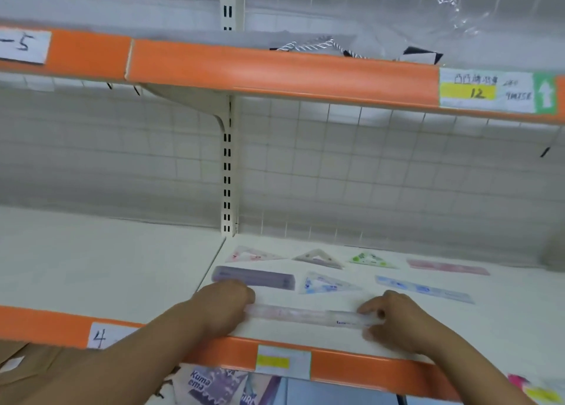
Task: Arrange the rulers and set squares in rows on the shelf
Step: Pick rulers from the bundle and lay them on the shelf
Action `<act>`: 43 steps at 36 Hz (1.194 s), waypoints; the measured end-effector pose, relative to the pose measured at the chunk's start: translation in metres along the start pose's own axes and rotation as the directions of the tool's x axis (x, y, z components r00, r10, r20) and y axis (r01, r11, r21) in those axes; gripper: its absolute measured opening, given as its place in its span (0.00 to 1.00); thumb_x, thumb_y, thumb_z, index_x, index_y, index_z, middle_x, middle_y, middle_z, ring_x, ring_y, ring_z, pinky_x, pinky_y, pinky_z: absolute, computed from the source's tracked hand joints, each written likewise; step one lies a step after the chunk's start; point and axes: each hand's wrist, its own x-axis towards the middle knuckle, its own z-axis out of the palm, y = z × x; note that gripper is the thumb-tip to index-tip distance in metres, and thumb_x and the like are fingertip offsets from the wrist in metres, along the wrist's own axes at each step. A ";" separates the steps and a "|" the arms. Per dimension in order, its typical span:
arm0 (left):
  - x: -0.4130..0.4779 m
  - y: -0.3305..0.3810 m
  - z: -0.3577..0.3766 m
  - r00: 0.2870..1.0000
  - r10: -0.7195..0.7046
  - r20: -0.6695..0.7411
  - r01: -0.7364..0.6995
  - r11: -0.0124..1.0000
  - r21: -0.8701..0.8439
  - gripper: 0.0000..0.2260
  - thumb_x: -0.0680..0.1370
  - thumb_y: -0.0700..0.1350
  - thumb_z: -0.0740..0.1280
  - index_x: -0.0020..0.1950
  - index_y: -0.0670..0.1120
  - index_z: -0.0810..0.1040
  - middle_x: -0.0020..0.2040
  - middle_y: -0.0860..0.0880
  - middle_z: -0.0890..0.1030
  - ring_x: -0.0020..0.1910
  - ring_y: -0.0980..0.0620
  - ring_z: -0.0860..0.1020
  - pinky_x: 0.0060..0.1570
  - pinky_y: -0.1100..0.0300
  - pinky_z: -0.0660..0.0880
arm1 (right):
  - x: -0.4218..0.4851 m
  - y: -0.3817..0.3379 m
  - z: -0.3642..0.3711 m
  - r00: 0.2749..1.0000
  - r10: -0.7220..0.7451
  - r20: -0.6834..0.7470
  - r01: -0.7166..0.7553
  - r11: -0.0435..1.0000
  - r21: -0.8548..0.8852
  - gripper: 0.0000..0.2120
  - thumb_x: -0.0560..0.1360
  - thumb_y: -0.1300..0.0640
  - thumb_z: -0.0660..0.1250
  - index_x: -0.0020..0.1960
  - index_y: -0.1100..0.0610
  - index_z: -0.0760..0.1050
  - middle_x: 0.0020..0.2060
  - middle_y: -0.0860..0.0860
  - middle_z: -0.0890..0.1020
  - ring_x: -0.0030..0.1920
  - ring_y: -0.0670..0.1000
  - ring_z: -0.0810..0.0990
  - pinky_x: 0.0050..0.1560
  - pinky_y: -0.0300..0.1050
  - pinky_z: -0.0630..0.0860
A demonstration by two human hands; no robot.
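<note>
On the white shelf [305, 336] both my hands hold a clear pinkish ruler [305, 314] lying near the front edge. My left hand [223, 306] grips its left end, and my right hand [394, 320] pinches its right end. Behind it lie a purple ruler [255, 277], a blue set square [328, 284] and a blue ruler [425, 289]. The back row holds a pink set square [253, 254], a clear set square [318, 258], a green set square [371, 259] and a pink ruler [448, 267].
An orange-edged upper shelf [275, 68] hangs overhead with a price label [486, 91]. A slotted upright [227, 166] and wire grid back [367, 166] stand behind. Bare shelf [91, 267] lies to the left. Packaged goods [214, 386] sit below the front edge.
</note>
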 end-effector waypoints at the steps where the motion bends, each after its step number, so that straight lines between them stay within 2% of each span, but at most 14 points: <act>1: 0.001 0.000 0.002 1.000 0.002 0.008 -0.002 1.000 -0.005 0.05 0.77 0.37 0.60 0.46 0.46 0.74 0.53 0.44 0.77 0.49 0.46 0.76 0.45 0.58 0.71 | 0.000 0.005 -0.001 1.000 0.015 0.002 -0.015 1.000 0.007 0.20 0.71 0.47 0.71 0.62 0.40 0.75 0.55 0.43 0.73 0.62 0.47 0.71 0.61 0.38 0.68; 3: 0.004 0.000 0.004 1.000 0.008 0.014 -0.007 1.000 -0.019 0.07 0.75 0.36 0.59 0.47 0.45 0.75 0.51 0.46 0.75 0.50 0.45 0.77 0.47 0.57 0.73 | 0.000 0.013 -0.003 0.999 0.031 0.011 -0.031 0.999 0.011 0.21 0.70 0.48 0.72 0.62 0.41 0.76 0.57 0.43 0.75 0.62 0.46 0.72 0.61 0.37 0.68; 7: 0.006 0.004 0.004 1.000 0.016 0.003 -0.016 0.998 -0.055 0.10 0.77 0.39 0.60 0.55 0.47 0.77 0.56 0.47 0.74 0.55 0.47 0.76 0.52 0.58 0.71 | -0.002 0.022 -0.008 0.998 0.046 0.049 -0.050 0.995 0.083 0.21 0.71 0.51 0.73 0.63 0.44 0.76 0.48 0.37 0.71 0.55 0.43 0.72 0.54 0.33 0.65; 10: 0.006 0.005 0.005 1.000 0.018 -0.002 -0.018 0.998 -0.066 0.12 0.78 0.40 0.60 0.59 0.48 0.77 0.59 0.48 0.73 0.56 0.48 0.75 0.52 0.59 0.70 | -0.001 0.025 -0.008 0.997 0.049 0.063 -0.056 0.991 0.118 0.23 0.70 0.50 0.74 0.63 0.45 0.75 0.54 0.41 0.74 0.61 0.45 0.73 0.59 0.34 0.67; 14: 0.004 0.004 0.004 1.000 0.010 0.000 -0.010 0.997 -0.073 0.14 0.79 0.43 0.62 0.64 0.51 0.75 0.61 0.50 0.71 0.58 0.49 0.75 0.56 0.59 0.71 | 0.002 0.025 -0.009 0.996 0.037 0.081 -0.045 0.995 0.091 0.24 0.69 0.49 0.74 0.64 0.44 0.74 0.57 0.43 0.73 0.63 0.46 0.72 0.61 0.36 0.67; 18: -0.002 0.004 0.003 1.000 -0.010 0.009 0.010 1.000 -0.013 0.10 0.79 0.45 0.62 0.59 0.49 0.76 0.59 0.48 0.72 0.56 0.48 0.75 0.54 0.57 0.73 | 0.007 0.008 -0.009 0.999 -0.033 0.006 0.032 0.998 0.063 0.21 0.72 0.46 0.71 0.64 0.44 0.74 0.57 0.45 0.73 0.61 0.46 0.72 0.60 0.37 0.69; 22: -0.009 0.000 0.002 0.999 -0.049 0.012 0.049 0.998 0.031 0.09 0.78 0.46 0.63 0.57 0.47 0.76 0.57 0.48 0.73 0.56 0.49 0.75 0.54 0.55 0.73 | 0.012 -0.026 -0.002 0.980 -0.189 -0.060 0.192 0.981 0.043 0.14 0.74 0.50 0.69 0.60 0.46 0.76 0.53 0.47 0.71 0.59 0.49 0.70 0.60 0.40 0.68; 25: -0.014 -0.002 0.001 0.997 -0.075 0.010 0.074 0.995 0.059 0.07 0.77 0.46 0.62 0.54 0.48 0.76 0.57 0.48 0.73 0.57 0.49 0.75 0.54 0.54 0.74 | 0.014 -0.051 0.006 0.955 -0.284 -0.079 0.286 0.958 0.009 0.13 0.75 0.49 0.68 0.59 0.48 0.77 0.52 0.48 0.71 0.60 0.50 0.69 0.61 0.42 0.67; 28: -0.019 -0.005 0.001 0.995 -0.101 0.005 0.100 0.992 0.076 0.09 0.78 0.46 0.62 0.57 0.49 0.76 0.59 0.48 0.73 0.60 0.49 0.73 0.55 0.54 0.73 | 0.018 -0.070 0.013 0.942 -0.327 -0.082 0.324 0.945 -0.041 0.15 0.76 0.49 0.67 0.61 0.47 0.75 0.57 0.50 0.73 0.62 0.52 0.68 0.62 0.44 0.67; 31: -0.022 -0.009 0.002 0.992 -0.127 -0.007 0.127 0.988 0.091 0.12 0.78 0.47 0.62 0.62 0.50 0.75 0.61 0.49 0.72 0.62 0.49 0.72 0.57 0.54 0.73 | 0.022 -0.079 0.018 0.939 -0.335 -0.076 0.327 0.940 -0.098 0.16 0.76 0.48 0.65 0.64 0.47 0.73 0.61 0.51 0.72 0.64 0.53 0.67 0.63 0.45 0.66; 37: -0.027 -0.013 0.002 0.988 -0.156 -0.011 0.156 0.986 0.056 0.14 0.78 0.46 0.59 0.64 0.50 0.74 0.62 0.48 0.72 0.62 0.49 0.72 0.59 0.53 0.72 | 0.026 -0.071 0.019 0.946 -0.318 -0.070 0.308 0.944 -0.119 0.16 0.77 0.50 0.65 0.64 0.48 0.73 0.60 0.51 0.72 0.64 0.52 0.67 0.62 0.45 0.67; 43: -0.023 -0.013 0.002 0.988 -0.154 -0.003 0.153 0.987 0.052 0.15 0.78 0.47 0.61 0.64 0.50 0.73 0.62 0.48 0.72 0.63 0.49 0.72 0.59 0.54 0.72 | 0.026 -0.036 0.004 0.972 -0.219 -0.087 0.210 0.973 -0.095 0.12 0.77 0.55 0.63 0.59 0.47 0.75 0.50 0.47 0.68 0.60 0.50 0.70 0.60 0.43 0.69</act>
